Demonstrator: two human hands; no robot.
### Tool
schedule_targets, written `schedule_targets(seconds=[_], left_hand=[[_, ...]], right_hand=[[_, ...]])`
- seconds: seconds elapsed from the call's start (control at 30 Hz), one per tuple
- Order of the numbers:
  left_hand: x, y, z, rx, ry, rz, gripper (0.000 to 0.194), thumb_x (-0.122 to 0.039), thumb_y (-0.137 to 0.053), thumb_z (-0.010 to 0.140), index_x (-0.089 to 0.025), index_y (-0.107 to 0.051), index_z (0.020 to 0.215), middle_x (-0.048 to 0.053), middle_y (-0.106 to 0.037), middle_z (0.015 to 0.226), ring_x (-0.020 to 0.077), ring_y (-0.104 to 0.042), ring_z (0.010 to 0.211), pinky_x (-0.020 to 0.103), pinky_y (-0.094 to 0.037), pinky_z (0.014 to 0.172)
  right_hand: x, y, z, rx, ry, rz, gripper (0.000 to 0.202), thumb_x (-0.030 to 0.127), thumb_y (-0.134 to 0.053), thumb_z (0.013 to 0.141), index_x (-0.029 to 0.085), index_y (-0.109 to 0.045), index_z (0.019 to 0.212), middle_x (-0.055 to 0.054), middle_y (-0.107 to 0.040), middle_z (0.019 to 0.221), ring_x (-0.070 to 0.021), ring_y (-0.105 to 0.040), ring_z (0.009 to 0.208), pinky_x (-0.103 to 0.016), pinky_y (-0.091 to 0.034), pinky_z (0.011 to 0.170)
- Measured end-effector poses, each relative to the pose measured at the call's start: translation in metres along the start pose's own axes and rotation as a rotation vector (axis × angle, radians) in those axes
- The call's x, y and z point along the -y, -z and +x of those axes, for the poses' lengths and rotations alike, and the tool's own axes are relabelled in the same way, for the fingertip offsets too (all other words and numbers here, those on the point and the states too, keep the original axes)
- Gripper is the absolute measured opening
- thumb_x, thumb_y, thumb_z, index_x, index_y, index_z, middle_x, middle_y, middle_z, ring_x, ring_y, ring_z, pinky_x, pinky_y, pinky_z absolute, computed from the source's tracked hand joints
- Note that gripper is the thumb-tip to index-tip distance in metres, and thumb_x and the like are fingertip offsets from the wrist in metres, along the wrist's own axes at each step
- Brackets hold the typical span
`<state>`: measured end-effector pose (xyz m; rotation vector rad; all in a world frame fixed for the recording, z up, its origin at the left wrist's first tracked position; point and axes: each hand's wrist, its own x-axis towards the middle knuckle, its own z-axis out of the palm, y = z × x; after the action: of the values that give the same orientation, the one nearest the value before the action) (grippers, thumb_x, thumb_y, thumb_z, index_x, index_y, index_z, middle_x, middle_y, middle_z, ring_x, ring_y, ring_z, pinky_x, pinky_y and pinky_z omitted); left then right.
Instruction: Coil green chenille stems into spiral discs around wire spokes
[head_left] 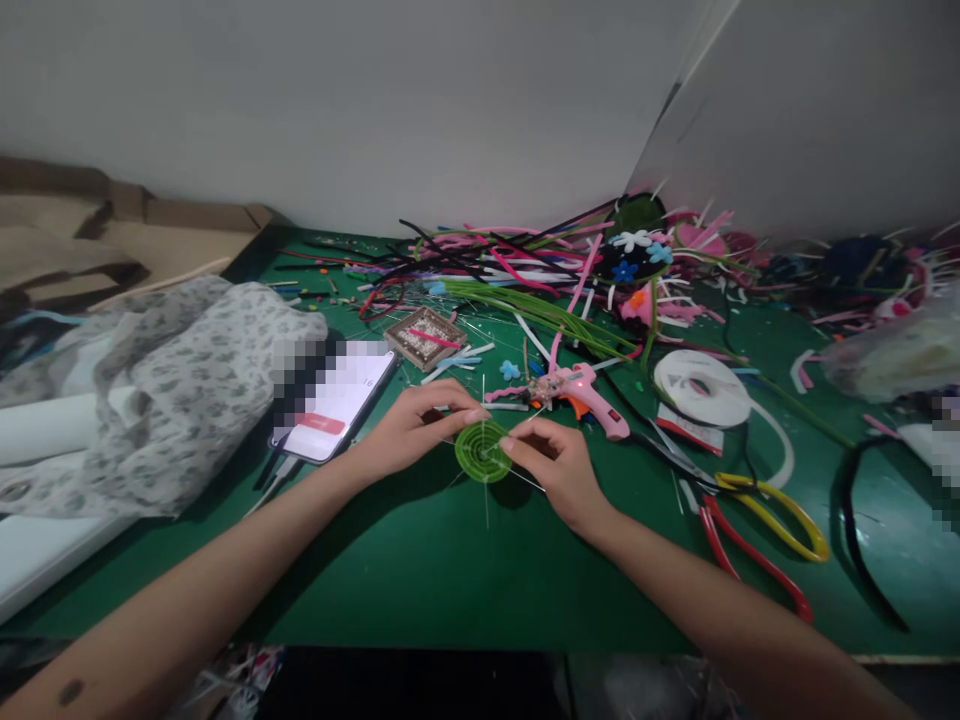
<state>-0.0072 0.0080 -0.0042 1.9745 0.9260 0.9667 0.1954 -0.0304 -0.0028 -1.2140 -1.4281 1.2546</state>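
Note:
A flat green spiral disc (pixel 480 458) with thin pale stems sticking out round its edge is held between my two hands above the green table (pixel 450 580). My left hand (pixel 427 425) pinches its upper left edge. At its right edge, my right hand (pixel 555 465) has thumb and fingers closed on the disc. Just beyond the hands lies a pink glue gun (pixel 592 398), with a small blue flower (pixel 509 371) to its left.
Scissors (pixel 780 520) and a white ribbon roll (pixel 701 387) lie right. On the left are a phone (pixel 337 400) and patterned cloth (pixel 202 370). Pipe cleaners (pixel 525 300) pile up behind a small square tray (pixel 397 345). A cardboard box (pixel 195 225) stands back left.

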Motion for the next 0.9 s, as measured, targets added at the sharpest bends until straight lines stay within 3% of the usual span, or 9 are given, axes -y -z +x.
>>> schedule_targets(seconds=[0.2,0.5,0.73,0.9], left_hand=[[0.0025,0.001,0.0001,0.035,-0.062,0.071,0.015,-0.022,-0.054,0.092,-0.021,-0.068,0.098,0.003,-0.065,0.093,0.0136,-0.06,0.088,0.026,-0.046,0.079],[0.0017,-0.0018,0.0006,-0.002,-0.058,0.104,0.012,-0.026,-0.054,0.092,-0.021,-0.065,0.09,0.002,-0.063,0.088,0.0149,-0.059,0.083,0.029,-0.046,0.076],[0.0036,-0.0023,0.0,-0.088,0.091,0.034,0.016,-0.032,-0.052,0.092,-0.02,-0.062,0.09,0.003,-0.059,0.088,0.0124,-0.058,0.069,0.022,-0.046,0.057],[0.0085,-0.0059,0.0001,-0.163,0.105,-0.097,0.018,-0.029,-0.064,0.084,-0.019,-0.063,0.098,0.006,-0.061,0.101,0.0189,-0.059,0.092,0.03,-0.053,0.075]], right_hand=[[-0.0014,0.0004,0.0003,-0.017,0.004,0.022,0.015,0.026,-0.065,0.075,0.018,-0.06,0.063,0.003,-0.054,0.057,-0.0104,-0.048,0.053,-0.023,-0.037,0.052],[-0.003,0.0004,0.0004,-0.013,0.003,0.014,0.014,0.026,-0.065,0.075,0.019,-0.061,0.064,0.002,-0.056,0.059,-0.0113,-0.05,0.055,-0.024,-0.039,0.052],[-0.0017,0.0003,-0.0008,-0.007,0.019,0.027,0.014,0.027,-0.065,0.075,0.019,-0.06,0.064,0.002,-0.055,0.058,-0.0116,-0.05,0.054,-0.024,-0.039,0.052],[-0.0011,0.0006,-0.0007,0.006,0.009,0.041,0.014,0.027,-0.064,0.075,0.019,-0.059,0.064,0.003,-0.054,0.058,-0.0118,-0.051,0.055,-0.024,-0.04,0.053]])
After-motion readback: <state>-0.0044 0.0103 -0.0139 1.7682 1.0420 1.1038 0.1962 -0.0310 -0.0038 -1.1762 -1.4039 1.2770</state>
